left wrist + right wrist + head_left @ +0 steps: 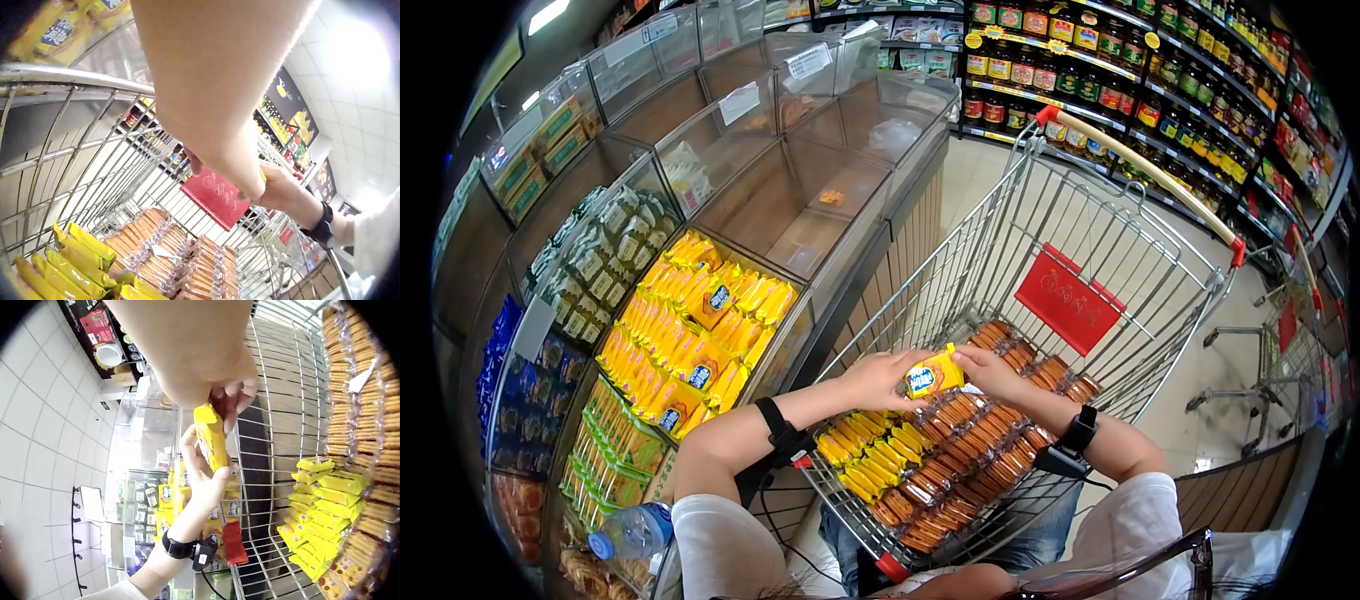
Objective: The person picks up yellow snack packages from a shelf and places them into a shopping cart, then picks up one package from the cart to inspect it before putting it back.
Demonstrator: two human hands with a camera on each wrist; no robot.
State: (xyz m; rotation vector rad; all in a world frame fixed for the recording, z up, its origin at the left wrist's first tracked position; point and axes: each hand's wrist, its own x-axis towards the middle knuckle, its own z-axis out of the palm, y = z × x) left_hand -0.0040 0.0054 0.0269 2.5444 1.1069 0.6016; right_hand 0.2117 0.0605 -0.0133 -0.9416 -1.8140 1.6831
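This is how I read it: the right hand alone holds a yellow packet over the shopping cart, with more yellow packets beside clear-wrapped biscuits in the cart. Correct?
Not quite: the right hand isn't alone. The right wrist view shows the left hand gripping the yellow packet too. The shopping cart, more yellow packets and clear-wrapped biscuits are as you say.

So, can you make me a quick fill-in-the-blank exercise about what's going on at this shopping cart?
1. The packet held up over the cart is mainly ____ in colour.
2. The left hand and the right hand are holding ____ packet between them.
3. The panel fixed to the cart is ____ in colour.
4. The display bins stand on the person's ____ side of the cart.

Missing words: yellow; one; red; left.
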